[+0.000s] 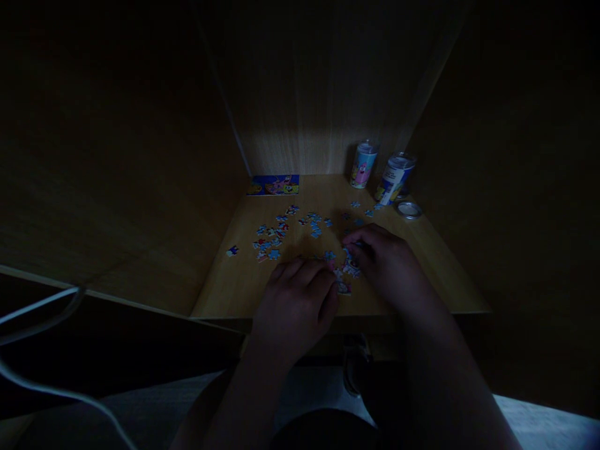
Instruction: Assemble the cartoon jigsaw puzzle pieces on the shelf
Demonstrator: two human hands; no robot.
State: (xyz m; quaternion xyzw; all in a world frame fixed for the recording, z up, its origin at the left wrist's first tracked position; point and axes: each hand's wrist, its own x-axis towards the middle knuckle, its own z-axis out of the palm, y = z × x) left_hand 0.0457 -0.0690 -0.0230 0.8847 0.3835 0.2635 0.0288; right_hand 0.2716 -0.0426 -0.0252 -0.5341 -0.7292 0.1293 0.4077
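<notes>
On a dim wooden desk point(234, 287) lie several small blue jigsaw pieces point(274, 234), scattered across the middle. My left hand point(297, 300) rests near the front edge with its fingers curled onto a small joined cluster of pieces point(345, 278). Just to the right, my right hand point(387, 259) has its fingertips pinched on a blue puzzle piece point(349, 250) at that cluster. Both hands almost touch over it.
A colourful reference picture point(274, 185) lies at the back left of the desk. Two printed tins point(363, 164) point(394, 177) stand at the back right, with a round lid point(409, 209) beside them. Wooden walls enclose the desk on three sides. White cables point(42, 306) hang at left.
</notes>
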